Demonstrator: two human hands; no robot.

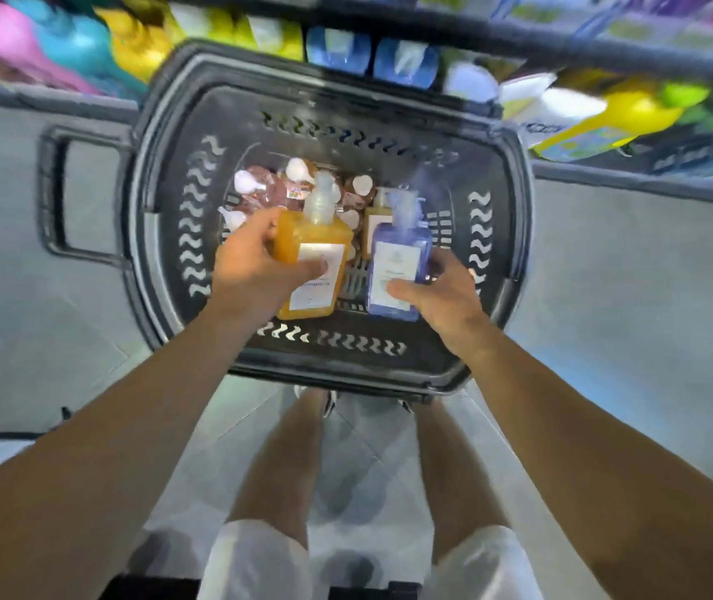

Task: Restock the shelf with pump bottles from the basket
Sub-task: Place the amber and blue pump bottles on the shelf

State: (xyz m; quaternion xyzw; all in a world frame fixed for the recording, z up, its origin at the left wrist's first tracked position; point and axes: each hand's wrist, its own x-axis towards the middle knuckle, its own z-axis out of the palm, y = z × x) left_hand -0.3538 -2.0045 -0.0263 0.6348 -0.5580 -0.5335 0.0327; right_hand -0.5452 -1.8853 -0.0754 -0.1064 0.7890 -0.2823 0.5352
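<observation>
A dark grey plastic basket stands on the floor in front of me. My left hand grips an orange pump bottle with a white label, held above the basket. An arm's width to its right, my right hand grips a blue-violet pump bottle, also over the basket. Several more pump bottles, brownish with white caps, plus another amber one, lie at the basket's bottom. The picture is blurred by motion.
Behind the basket runs a low shelf packed with coloured bottles: pink, teal and yellow at the left, blue packs in the middle, a yellow bottle at the right. The basket's handle sticks out left. My legs stand just below the basket.
</observation>
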